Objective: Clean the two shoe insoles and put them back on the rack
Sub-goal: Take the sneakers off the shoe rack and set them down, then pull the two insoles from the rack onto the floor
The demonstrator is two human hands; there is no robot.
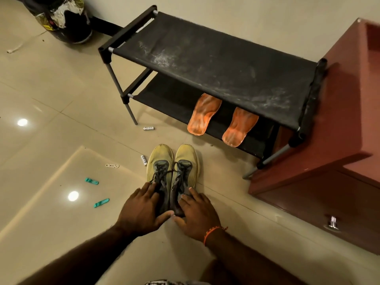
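Two orange insoles lie side by side on the lower shelf of a black fabric shoe rack point(216, 58), heels hanging over its front edge: the left insole point(203, 114) and the right insole point(239, 127). A pair of yellow-green shoes stands on the floor in front of the rack, the left shoe point(159, 163) touching the right shoe point(187, 161). My left hand point(141, 210) rests on the heel of the left shoe with fingers spread. My right hand point(196, 212) rests the same way on the heel of the right shoe.
A reddish wooden cabinet point(339, 130) stands right of the rack. Small items litter the tiled floor: two batteries point(148, 128) point(143, 160), two green clips point(92, 181) point(101, 202), a white clip point(112, 166). A dark round object point(65, 19) stands at the top left.
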